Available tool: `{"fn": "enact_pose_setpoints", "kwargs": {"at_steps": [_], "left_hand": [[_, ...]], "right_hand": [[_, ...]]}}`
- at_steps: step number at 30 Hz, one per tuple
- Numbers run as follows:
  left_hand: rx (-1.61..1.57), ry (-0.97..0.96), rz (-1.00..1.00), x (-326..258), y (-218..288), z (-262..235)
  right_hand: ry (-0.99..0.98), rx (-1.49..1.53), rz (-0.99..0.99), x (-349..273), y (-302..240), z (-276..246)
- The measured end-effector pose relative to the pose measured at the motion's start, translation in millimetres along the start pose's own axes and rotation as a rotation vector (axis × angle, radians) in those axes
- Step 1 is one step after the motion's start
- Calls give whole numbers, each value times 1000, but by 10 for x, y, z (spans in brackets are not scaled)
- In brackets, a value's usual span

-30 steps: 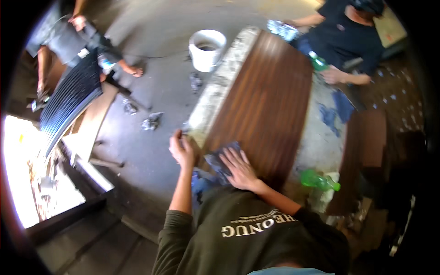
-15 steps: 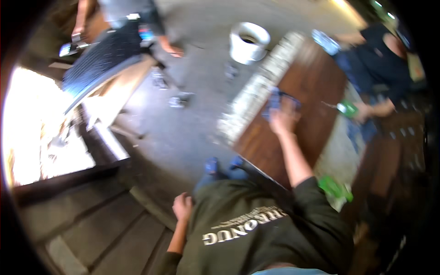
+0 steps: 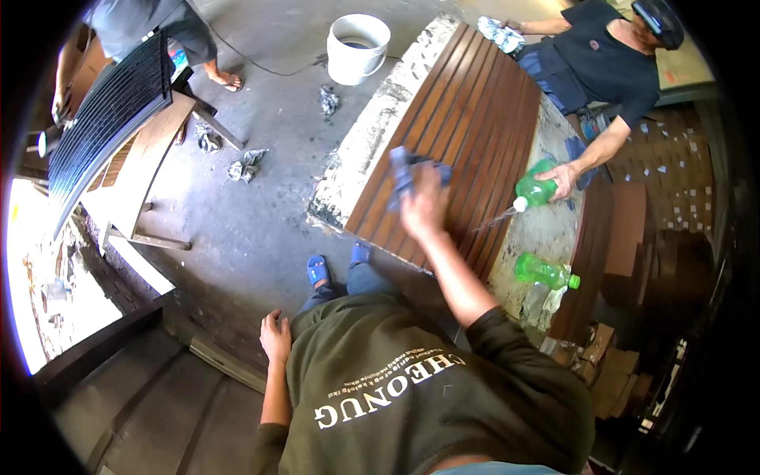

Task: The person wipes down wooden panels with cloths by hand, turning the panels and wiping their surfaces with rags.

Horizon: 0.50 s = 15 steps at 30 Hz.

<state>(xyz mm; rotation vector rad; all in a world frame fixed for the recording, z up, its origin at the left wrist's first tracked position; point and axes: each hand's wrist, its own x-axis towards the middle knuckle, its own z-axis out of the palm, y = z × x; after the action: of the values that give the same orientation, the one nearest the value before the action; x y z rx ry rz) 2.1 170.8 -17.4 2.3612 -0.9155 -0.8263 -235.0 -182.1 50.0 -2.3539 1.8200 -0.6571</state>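
My right hand (image 3: 425, 204), blurred by motion, presses a blue-grey cloth (image 3: 402, 176) onto a dark reddish-brown slatted wooden panel (image 3: 479, 119). The panel lies at a slant on a pale, stained worktop (image 3: 356, 150). Empty and loosely spread, my left hand (image 3: 275, 338) hangs beside my hip. Across the panel, a co-worker's hand (image 3: 564, 180) tips a green plastic bottle (image 3: 536, 188), and a thin stream of clear liquid runs from its white nozzle onto the slats. That person's other hand holds a crumpled pale cloth (image 3: 500, 35).
A second green bottle (image 3: 546, 271) lies on the worktop's near right side. On the floor stand a white bucket (image 3: 358, 49) and several crumpled rags (image 3: 247, 165). At the left, another person stands by a curved black slatted panel (image 3: 111, 119) on a wooden stand (image 3: 150, 170).
My right hand and the cloth have shifted left across the panel. The co-worker's bottle now tips over the slats, letting out liquid. The whole view has turned and become sharper.
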Motion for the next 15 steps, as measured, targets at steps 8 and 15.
{"fn": "enact_pose_setpoints", "kwargs": {"at_steps": [8, 15], "left_hand": [[25, -29, 131, 106, -112, -168], [-86, -69, 228, 664, 523, -264]], "right_hand": [[-305, -51, -100, -818, -108, -583], [-97, -369, 457, -754, 1126, -690]]}}
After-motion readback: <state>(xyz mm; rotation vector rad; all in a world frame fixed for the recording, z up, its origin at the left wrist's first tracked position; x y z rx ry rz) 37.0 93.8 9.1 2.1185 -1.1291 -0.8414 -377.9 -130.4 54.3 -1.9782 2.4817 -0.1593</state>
